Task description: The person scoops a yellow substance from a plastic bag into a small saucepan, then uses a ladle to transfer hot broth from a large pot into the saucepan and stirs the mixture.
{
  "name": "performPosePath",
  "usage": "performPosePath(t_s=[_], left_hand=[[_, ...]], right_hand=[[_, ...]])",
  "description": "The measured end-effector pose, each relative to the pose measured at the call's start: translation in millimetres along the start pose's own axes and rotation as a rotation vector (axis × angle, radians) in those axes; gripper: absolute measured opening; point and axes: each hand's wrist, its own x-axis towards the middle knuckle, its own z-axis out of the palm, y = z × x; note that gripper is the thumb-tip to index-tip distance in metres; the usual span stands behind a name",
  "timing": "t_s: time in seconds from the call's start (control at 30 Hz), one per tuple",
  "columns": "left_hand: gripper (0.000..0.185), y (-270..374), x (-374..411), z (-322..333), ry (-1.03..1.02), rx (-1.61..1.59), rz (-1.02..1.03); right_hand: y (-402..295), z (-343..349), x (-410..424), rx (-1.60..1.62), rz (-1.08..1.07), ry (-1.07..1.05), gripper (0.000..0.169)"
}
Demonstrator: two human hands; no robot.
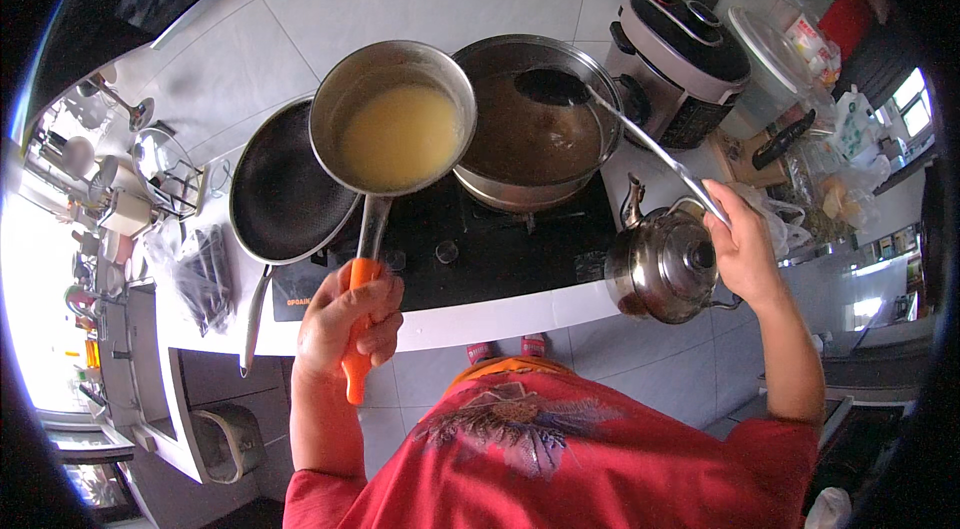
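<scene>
My left hand [352, 319] grips the orange handle of a small metal saucepan [319, 108], held up over the stove with a pale yellow liquid [405, 135] inside. Beside it, a large steel pot [517, 195] on the gas stove [435, 259] contains brownish liquid [525, 146]. The metal handle of a ladle [660, 142] is in my right hand [739, 244]; its dark bowl [551, 87] is over the pot's far part, and whether it touches the liquid I cannot tell. Below my right forearm's near side, a steel kettle [667, 266] stands at the counter's right.
A dark frying pan [289, 184] lies left of the saucepan, its handle past the counter edge [465, 326]. An electric pressure cooker [675, 71] stands behind right. Farther right are a black-handled knife [784, 139], a wooden board [735, 157] and plastic bags [855, 123]. A bagged dark item [202, 274] lies left.
</scene>
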Motion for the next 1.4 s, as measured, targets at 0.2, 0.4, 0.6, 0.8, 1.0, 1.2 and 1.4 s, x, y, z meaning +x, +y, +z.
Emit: performPosePath(t_s=[0.2, 0.4, 0.6, 0.8, 1.0, 1.2, 1.4], left_hand=[[0.018, 12.3, 32.5, 3.1, -0.086, -0.008, -0.009], [0.009, 21.8, 58.0, 16.1, -0.058, -0.003, -0.035], [0.009, 26.0, 69.3, 22.5, -0.072, 0.043, -0.060], [0.009, 21.1, 78.9, 17.2, -0.082, 0.094, -0.094], [0.009, 20.9, 90.4, 13.1, -0.116, 0.077, -0.143], [0.009, 18.8, 96.7, 18.5, -0.127, 0.072, -0.142], [0.008, 17.9, 106.3, 12.6, -0.111, 0.237, -0.144]], right_hand=[[18.7, -7.1, -11.7, 0.326, 0.101, 0.027, 0.037], [8.5, -21.4, -3.2, 0.791, 0.509, -0.312, 0.028], [12.0, -0.5, -4.3, 0.873, 0.656, -0.281, 0.022], [-1.7, -9.4, -11.9, 0.850, 0.662, -0.225, 0.025], [-9.7, -15.8, -17.9, 0.905, 0.629, -0.242, 0.027], [-11.0, -17.4, -24.6, 0.896, 0.620, -0.228, 0.030], [-8.6, -16.6, -28.7, 0.788, 0.596, -0.197, 0.031]])
